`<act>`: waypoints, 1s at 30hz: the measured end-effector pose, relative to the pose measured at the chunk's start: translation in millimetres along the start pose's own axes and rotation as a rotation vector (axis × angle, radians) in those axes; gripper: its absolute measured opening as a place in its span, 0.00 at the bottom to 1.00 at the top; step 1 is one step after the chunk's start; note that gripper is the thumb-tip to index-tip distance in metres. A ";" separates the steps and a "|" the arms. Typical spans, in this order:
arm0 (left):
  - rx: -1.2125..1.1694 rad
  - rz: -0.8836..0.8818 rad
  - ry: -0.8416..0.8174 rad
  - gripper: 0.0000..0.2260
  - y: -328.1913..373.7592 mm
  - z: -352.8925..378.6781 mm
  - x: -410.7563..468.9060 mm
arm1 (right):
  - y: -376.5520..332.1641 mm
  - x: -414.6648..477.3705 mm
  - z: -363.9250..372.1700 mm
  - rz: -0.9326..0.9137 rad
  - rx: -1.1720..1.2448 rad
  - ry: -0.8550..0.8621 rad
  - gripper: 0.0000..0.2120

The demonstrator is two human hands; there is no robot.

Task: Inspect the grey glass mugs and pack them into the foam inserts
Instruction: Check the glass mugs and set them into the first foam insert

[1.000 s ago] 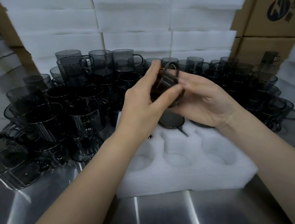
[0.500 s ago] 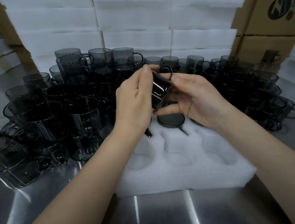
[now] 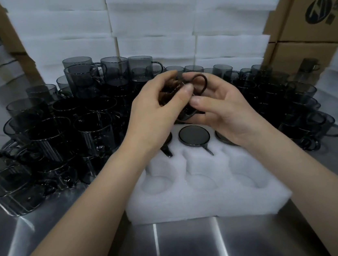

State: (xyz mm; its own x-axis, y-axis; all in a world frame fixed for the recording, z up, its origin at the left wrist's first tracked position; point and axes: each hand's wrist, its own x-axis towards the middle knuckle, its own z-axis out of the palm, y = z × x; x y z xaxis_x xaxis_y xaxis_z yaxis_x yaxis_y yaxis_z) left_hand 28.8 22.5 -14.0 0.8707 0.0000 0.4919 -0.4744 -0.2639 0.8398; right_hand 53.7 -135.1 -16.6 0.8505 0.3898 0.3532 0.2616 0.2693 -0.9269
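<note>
Shiny steel table (image 3: 189,246). Smoky glass mugs (image 3: 94,132) crowd 9 to 3 o'clock round the white spongy insert (image 3: 206,199), which has 3 round pockets free in the near row. L hand (image 3: 158,116) & R hand (image 3: 225,108) both curl round 1 mug (image 3: 199,81) between them, at insert's 12 o'clock, loop handle up.

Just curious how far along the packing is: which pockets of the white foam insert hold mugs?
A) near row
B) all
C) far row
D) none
C: dark packed mugs sit in the far row of the foam insert, while its three near pockets show only bare foam.
</note>
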 end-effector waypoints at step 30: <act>1.141 -0.231 -0.169 0.30 34.0 -24.9 -75.4 | 2.6 1.9 -6.5 0.164 0.010 -0.017 0.16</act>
State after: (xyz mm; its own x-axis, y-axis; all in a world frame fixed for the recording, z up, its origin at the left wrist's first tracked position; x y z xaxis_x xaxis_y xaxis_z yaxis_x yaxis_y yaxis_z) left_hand -56.2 37.6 -16.8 0.9675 0.0557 0.2467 0.0132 -0.9853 0.1706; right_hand 59.0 -139.4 -19.2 0.8736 0.4437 0.1997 0.1153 0.2099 -0.9709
